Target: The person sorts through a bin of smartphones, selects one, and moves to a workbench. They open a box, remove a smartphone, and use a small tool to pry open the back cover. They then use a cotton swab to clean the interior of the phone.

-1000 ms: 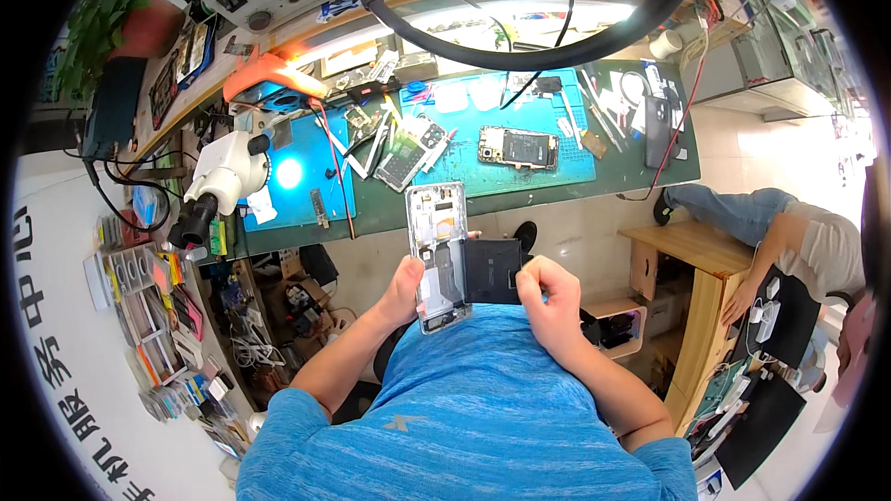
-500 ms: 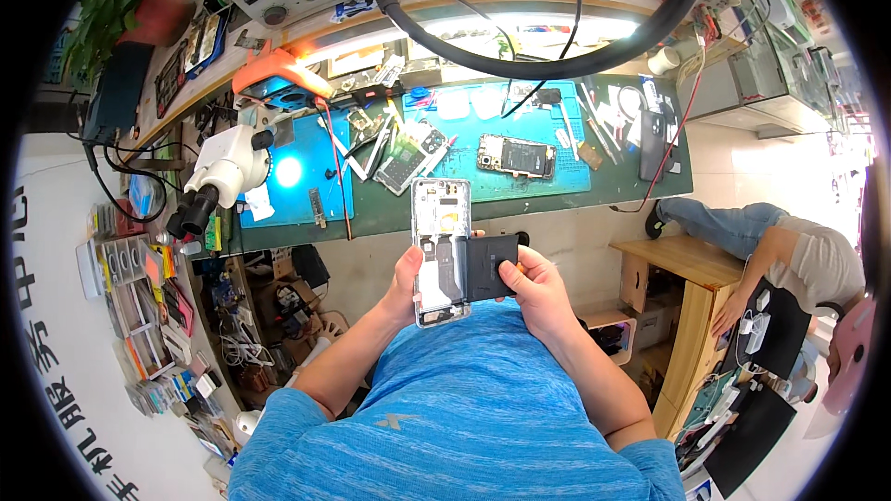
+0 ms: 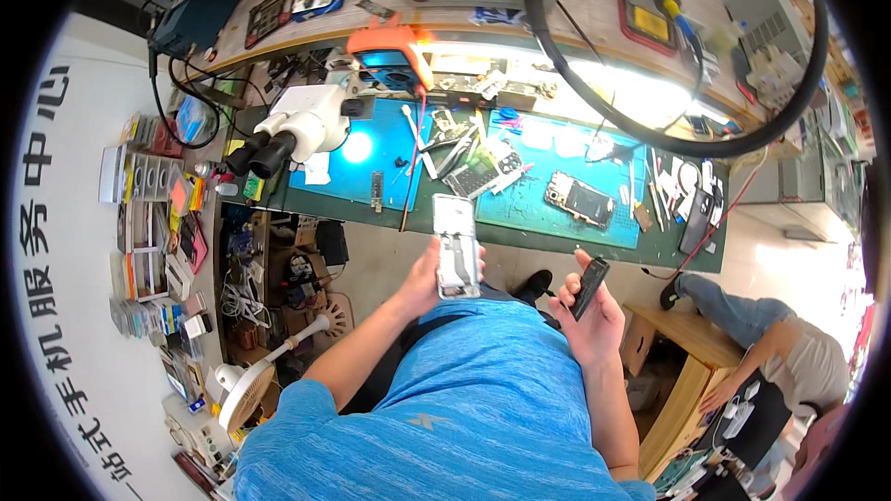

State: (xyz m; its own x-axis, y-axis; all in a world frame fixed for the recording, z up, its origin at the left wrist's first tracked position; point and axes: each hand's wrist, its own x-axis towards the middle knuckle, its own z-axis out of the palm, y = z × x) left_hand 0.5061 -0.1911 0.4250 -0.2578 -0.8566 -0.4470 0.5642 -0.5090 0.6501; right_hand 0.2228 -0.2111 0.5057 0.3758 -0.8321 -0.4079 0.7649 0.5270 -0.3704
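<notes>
My left hand [image 3: 424,278] grips an opened phone housing [image 3: 456,237] with a silver rim, held upright in front of my waist. Dark and white parts show inside its frame. Off to the right, my right hand [image 3: 599,327] is closed round a flat black phone battery [image 3: 590,288], tilted so that it is seen nearly edge-on. Housing and battery are well apart. On the blue mat of the bench ahead lies another opened phone [image 3: 581,199], its dark inside facing up.
A white microscope [image 3: 302,125] stands at the bench's left, with an orange multimeter [image 3: 390,56] behind it. A black hose [image 3: 668,139] arcs over the right side. Phone parts and tools litter the mat. A co-worker's arm [image 3: 742,376] rests on a wooden desk [image 3: 691,339] to the right.
My right hand has lifted the battery away from the housing to the right and turned it edge-on. My left hand still holds the housing. The whole view has shifted.
</notes>
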